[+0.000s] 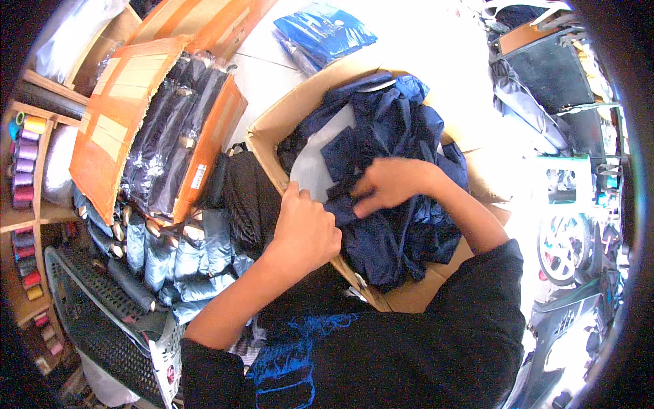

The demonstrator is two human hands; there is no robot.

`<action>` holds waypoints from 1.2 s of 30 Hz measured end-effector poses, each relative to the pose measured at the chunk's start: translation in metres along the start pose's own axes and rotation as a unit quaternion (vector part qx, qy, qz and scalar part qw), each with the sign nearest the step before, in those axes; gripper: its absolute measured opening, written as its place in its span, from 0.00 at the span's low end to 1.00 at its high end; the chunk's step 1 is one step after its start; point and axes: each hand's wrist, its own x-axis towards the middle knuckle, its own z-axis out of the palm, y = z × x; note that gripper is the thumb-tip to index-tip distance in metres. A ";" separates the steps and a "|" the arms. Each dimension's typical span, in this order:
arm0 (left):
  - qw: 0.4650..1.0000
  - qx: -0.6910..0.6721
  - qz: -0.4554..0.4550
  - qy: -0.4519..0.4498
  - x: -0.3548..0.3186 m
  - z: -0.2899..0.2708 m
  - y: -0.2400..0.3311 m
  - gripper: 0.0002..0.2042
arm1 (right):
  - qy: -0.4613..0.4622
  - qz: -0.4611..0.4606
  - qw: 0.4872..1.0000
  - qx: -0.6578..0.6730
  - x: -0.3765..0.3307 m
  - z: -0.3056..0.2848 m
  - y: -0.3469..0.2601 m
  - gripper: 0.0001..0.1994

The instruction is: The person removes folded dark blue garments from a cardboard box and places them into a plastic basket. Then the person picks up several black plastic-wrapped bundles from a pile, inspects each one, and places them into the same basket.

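An open cardboard box (pixel 272 146) in front of me holds a crumpled heap of shiny navy fabric (pixel 402 129). A pale grey piece (pixel 317 160) shows among its folds on the left. My left hand (pixel 306 228) is closed at the box's near-left edge, where a fold of the navy fabric meets its fingers; the grip itself is partly hidden. Over the middle of the heap, my right hand (pixel 395 184) has bent fingers touching the fabric close to the left hand. Motion smears its fingertips, so whether they pinch the cloth is unclear.
To the left, an open carton (pixel 112 133) contains dark plastic-wrapped rolls (pixel 167 129), above more wrapped rolls (pixel 160 255) and a grey plastic crate (pixel 102 320). Thread spools (pixel 26 163) fill shelves at far left. A blue plastic packet (pixel 327 34) lies beyond the box; a wheel (pixel 564 249) stands right.
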 end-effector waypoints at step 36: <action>0.999 -0.052 -0.007 0.008 0.000 0.000 0.000 0.17 | 0.457 0.317 0.821 -0.128 -0.032 0.014 0.029 0.26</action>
